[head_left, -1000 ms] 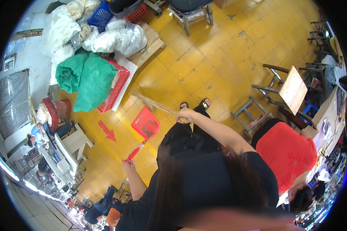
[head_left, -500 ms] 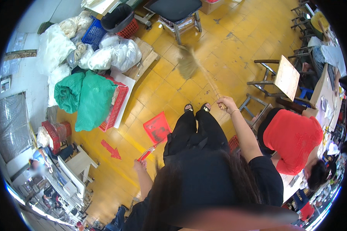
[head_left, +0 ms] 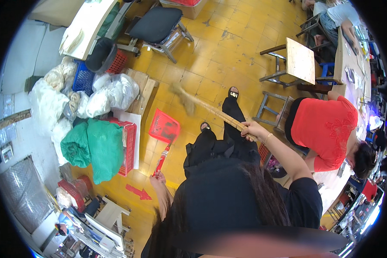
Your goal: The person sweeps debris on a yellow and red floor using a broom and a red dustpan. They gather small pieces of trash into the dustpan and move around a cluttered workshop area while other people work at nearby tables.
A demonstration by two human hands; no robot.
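Note:
My right hand [head_left: 253, 130] is closed round the upper end of a long straw broom [head_left: 215, 112]. The broom slants away to the left, and its head, smeared by motion, is over the tiles a little beyond the dustpan. In my left hand [head_left: 158, 178] is the handle of a red dustpan [head_left: 164, 124], held low to my left. Dark dirt shows on the pan's face, and its wide edge points away from me. A gap separates the broom head from the pan. My feet in dark sandals stand apart, the right one ahead.
Green bundles [head_left: 105, 150], a red crate [head_left: 128, 148] and white plastic bags [head_left: 116, 92] are piled on the left. A black-seated stool [head_left: 157, 25] stands ahead. To the right are a wooden chair [head_left: 300, 60] and a person in a red top [head_left: 322, 129] at a long table.
I have stepped forward, my right foot now leading. The broom head has swung left and nearer the dustpan. Both hands keep their hold.

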